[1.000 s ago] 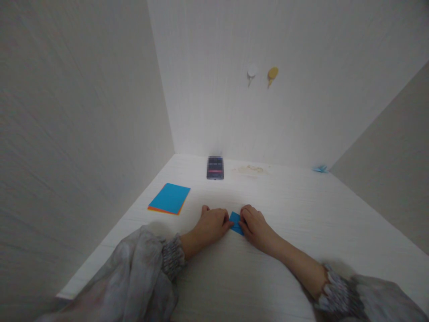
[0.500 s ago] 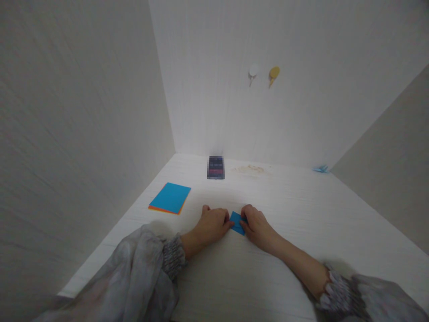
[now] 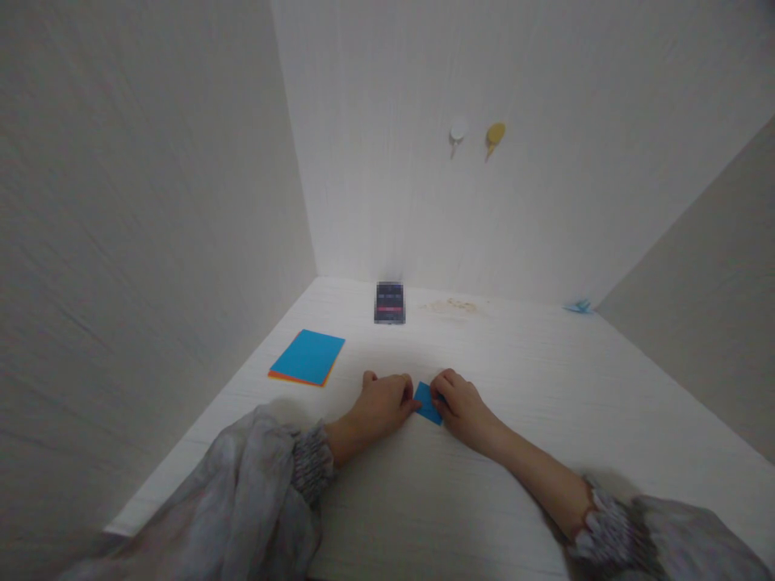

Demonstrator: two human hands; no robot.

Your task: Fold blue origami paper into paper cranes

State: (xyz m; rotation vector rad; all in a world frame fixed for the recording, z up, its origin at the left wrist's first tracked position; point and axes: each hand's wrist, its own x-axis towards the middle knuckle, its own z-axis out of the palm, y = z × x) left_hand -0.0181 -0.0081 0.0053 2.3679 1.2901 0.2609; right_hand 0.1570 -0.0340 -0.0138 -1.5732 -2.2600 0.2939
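Count, from where I stand: one small blue paper [image 3: 426,402], creased, lying on the white tabletop [image 3: 533,363] at lower centre of the frame; one stack of paper [image 3: 307,357] at centre left, blue uppermost with orange edges showing beneath, number of sheets not countable; one dark object [image 3: 389,303], blurred, near centre; one light-blue paper piece [image 3: 580,307] at the right, by the corner; two wall hooks at upper centre right, one white hook [image 3: 458,132] and one yellow hook [image 3: 495,135]. One patch of brownish marks [image 3: 455,306] on the tabletop.

Hands: two. Left hand [image 3: 383,403] knuckles up, fingers curled, thumb and fingertips narrowed on the small blue paper's left corner. Right hand [image 3: 461,406] angles in from lower right, fingers bent, grip narrow on its right side. Both forearms slant inward; both sleeves gathered at the cuff.
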